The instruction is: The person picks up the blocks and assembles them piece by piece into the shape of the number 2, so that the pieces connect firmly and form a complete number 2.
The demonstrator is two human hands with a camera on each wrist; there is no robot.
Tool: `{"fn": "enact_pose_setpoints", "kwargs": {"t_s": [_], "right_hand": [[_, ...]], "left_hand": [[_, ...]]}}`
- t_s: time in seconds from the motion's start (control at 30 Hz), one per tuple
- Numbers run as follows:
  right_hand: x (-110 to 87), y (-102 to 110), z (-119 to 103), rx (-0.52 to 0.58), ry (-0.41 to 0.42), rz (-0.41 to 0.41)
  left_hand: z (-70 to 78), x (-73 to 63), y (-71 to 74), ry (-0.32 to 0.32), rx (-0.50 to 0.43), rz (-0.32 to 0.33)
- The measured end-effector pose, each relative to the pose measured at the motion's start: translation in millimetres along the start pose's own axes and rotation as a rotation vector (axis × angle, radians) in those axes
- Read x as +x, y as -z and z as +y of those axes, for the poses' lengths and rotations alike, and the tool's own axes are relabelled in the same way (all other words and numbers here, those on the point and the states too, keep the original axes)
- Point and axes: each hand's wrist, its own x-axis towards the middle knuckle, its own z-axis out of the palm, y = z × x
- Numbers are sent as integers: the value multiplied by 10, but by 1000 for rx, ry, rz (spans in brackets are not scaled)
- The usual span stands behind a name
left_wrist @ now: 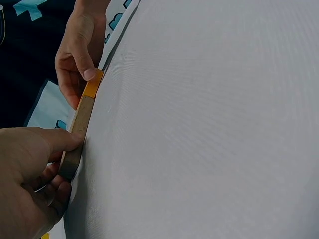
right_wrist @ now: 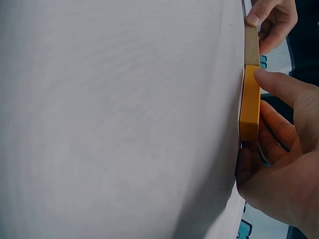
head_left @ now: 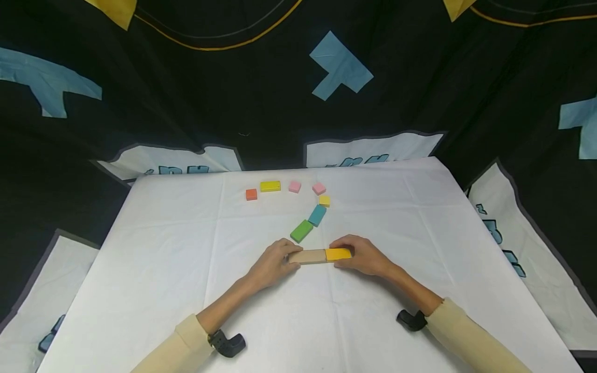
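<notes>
Near the middle of the white-covered table, my left hand point(head_left: 274, 265) grips the left end of a plain wooden block point(head_left: 309, 257), thumb on the near side and fingers on the far side. My right hand point(head_left: 366, 256) holds an orange-yellow block point(head_left: 338, 254) by its right part in the same way. The two blocks lie end to end in one line, their short ends meeting. In the left wrist view the wooden block point(left_wrist: 80, 122) hides part of the left fingers. The right wrist view shows the orange-yellow block point(right_wrist: 250, 104) between thumb and fingers.
Beyond the hands, a green block point(head_left: 301, 231), a blue block point(head_left: 317, 215), a small yellow block point(head_left: 324, 201) and a pink block point(head_left: 319, 188) form a curve. Another pink block point(head_left: 295, 186), a longer yellow block point(head_left: 270, 186) and an orange-red block point(head_left: 251, 194) continue leftward.
</notes>
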Motion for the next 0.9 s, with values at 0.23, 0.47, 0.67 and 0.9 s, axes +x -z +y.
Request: {"fn": "enact_pose_setpoints", "kwargs": {"t_s": [0.23,0.47,0.67,0.9], "right_hand": [[47,-55,-11,7,6,-1],[71,-92,-56,-7,-10,5],[83,-108,-76,-6,12,5],[92,-128,-51,-15,23,-1]], "left_hand": [[4,-1,-2,10,0,4],[5,5,0,15,-3,2],[6,7,4,13,-6,2],[8,0,1,14,-11,-2]]}}
